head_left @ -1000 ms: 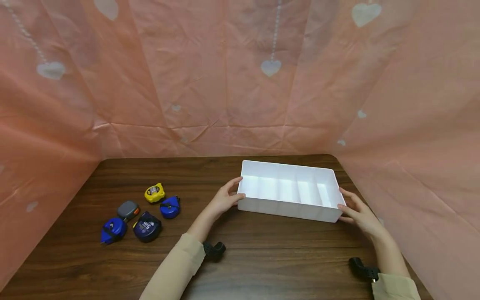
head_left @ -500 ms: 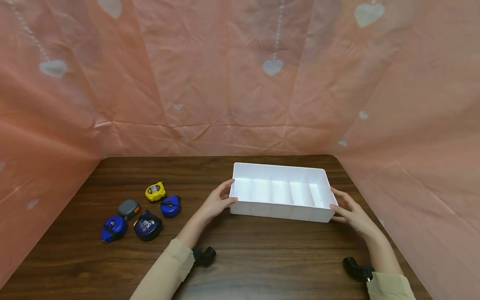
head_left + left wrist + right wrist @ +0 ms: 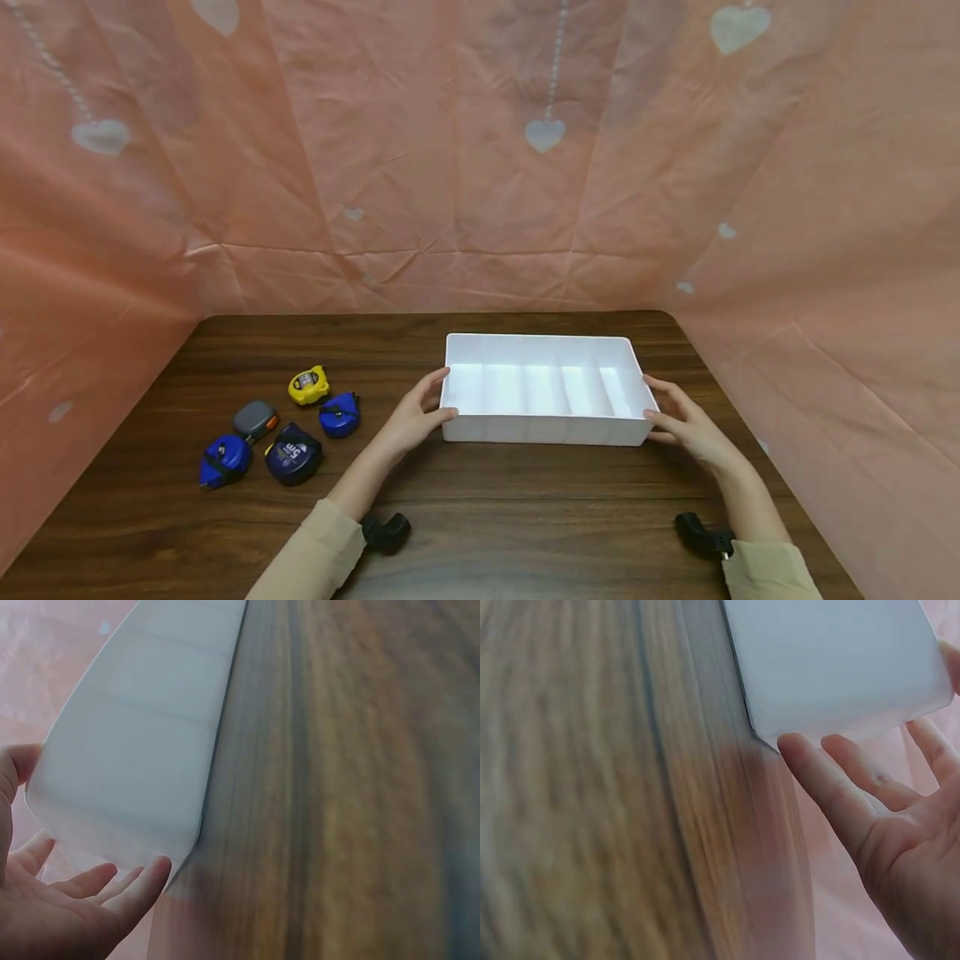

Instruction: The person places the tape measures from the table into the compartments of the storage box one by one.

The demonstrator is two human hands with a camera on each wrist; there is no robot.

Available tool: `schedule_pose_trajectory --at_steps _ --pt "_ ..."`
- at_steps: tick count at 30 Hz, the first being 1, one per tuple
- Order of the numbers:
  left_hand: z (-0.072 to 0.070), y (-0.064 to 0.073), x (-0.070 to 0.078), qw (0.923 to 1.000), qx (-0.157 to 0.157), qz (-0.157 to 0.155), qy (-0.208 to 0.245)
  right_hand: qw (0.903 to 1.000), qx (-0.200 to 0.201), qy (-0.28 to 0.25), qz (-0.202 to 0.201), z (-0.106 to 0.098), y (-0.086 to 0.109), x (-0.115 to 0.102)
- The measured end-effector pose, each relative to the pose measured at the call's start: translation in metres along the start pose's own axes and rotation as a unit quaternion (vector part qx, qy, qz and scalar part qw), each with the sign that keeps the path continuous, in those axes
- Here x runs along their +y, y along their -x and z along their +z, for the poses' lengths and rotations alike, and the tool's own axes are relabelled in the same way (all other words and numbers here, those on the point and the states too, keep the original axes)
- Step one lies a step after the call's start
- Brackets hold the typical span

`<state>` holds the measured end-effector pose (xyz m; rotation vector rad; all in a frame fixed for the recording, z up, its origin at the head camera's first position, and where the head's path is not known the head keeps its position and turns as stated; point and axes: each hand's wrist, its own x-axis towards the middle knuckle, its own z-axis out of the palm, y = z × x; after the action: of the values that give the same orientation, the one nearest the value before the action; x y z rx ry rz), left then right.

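Note:
A white plastic divided tray (image 3: 547, 429) lies on the dark wood table, its inside split into several bare compartments. My left hand (image 3: 412, 418) grips its left end, thumb at the front corner and fingers along the end wall. At the opposite end my right hand (image 3: 692, 423) holds it in the same way. In the left wrist view, the left fingertips (image 3: 157, 870) meet the end wall low down. The right fingertips (image 3: 791, 744) touch the tray's lower edge in the right wrist view. Close to the table, the tray's base runs along the wood.
On the left of the table (image 3: 525, 533) sit several tape measures: a yellow one (image 3: 308, 386), a blue one (image 3: 340, 415), a grey one (image 3: 255, 420), a dark navy one (image 3: 293, 455) and another blue one (image 3: 226, 461). Pink cloth (image 3: 450, 167) encloses the back and sides.
Both hands have moved the tray to the left and slightly nearer, turning it until its long side runs nearly straight across. The tape measures stay where they were.

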<state>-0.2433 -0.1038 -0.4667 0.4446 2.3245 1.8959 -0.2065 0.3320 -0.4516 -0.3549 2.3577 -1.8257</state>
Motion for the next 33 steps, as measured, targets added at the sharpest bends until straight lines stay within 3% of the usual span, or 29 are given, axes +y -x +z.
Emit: schedule_pose_trajectory --at_steps 2,8,10,19,33 --pt "-0.001 0.004 0.002 0.9999 0.003 -0.010 0.001 1.0000 -0.003 -0.003 0.000 0.001 -0.001 0.000" --pt "-0.004 0.023 0.032 0.9998 0.005 -0.019 -0.007 0.9999 -0.011 -0.007 0.006 0.004 -0.006 0.000" --pt "-0.005 0.026 0.036 0.9998 0.006 -0.018 -0.008 0.9999 -0.014 -0.009 0.004 0.005 -0.007 0.000" --pt "-0.009 0.021 0.004 0.9994 0.029 -0.019 -0.006 0.9996 -0.022 -0.010 -0.012 0.009 -0.011 0.001" --pt "-0.019 0.035 0.002 0.9981 0.045 -0.034 -0.026 0.9992 -0.036 -0.017 -0.009 0.019 -0.015 -0.001"
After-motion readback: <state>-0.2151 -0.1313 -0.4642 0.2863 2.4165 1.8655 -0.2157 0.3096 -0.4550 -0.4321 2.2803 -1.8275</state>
